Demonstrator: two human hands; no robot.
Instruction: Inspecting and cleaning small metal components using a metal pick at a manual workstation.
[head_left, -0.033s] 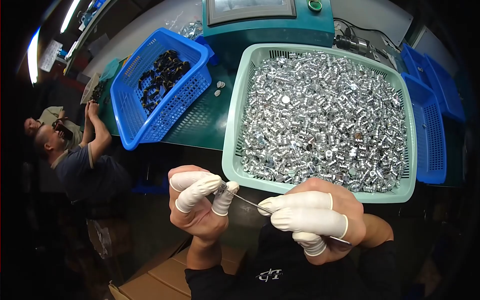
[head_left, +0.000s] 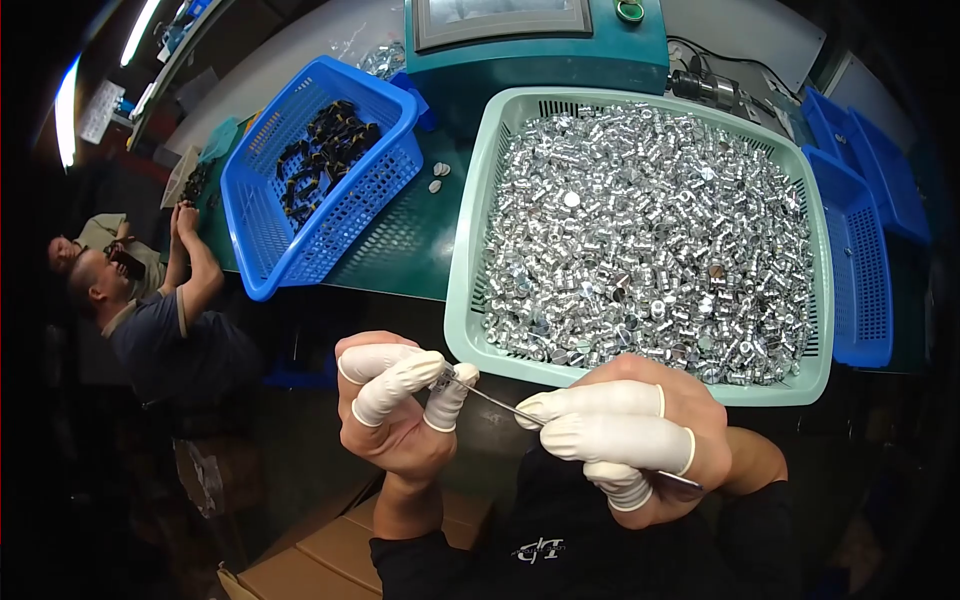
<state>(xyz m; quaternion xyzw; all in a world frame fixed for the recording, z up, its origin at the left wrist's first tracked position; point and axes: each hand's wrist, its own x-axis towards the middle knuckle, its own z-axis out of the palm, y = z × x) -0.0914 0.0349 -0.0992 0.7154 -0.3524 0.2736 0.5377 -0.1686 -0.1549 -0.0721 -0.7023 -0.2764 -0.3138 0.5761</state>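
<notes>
My left hand (head_left: pixel 395 405), with white finger cots on its fingertips, pinches a tiny shiny metal part (head_left: pixel 447 375) between thumb and forefinger. My right hand (head_left: pixel 635 440), also in finger cots, grips thin metal tweezers (head_left: pixel 500 403) whose tip reaches the part in my left fingers. Both hands hover just below the near rim of a pale green basket (head_left: pixel 462 290) heaped with several small silver metal parts (head_left: pixel 650 230).
A blue basket (head_left: pixel 270 240) holding black parts (head_left: pixel 325 150) stands tilted at the left on the green table (head_left: pixel 405 240). More blue baskets (head_left: pixel 865 270) sit at the right, a teal machine (head_left: pixel 540 50) behind. Another person (head_left: pixel 150 310) works at the far left. Cardboard boxes (head_left: pixel 320 555) lie below.
</notes>
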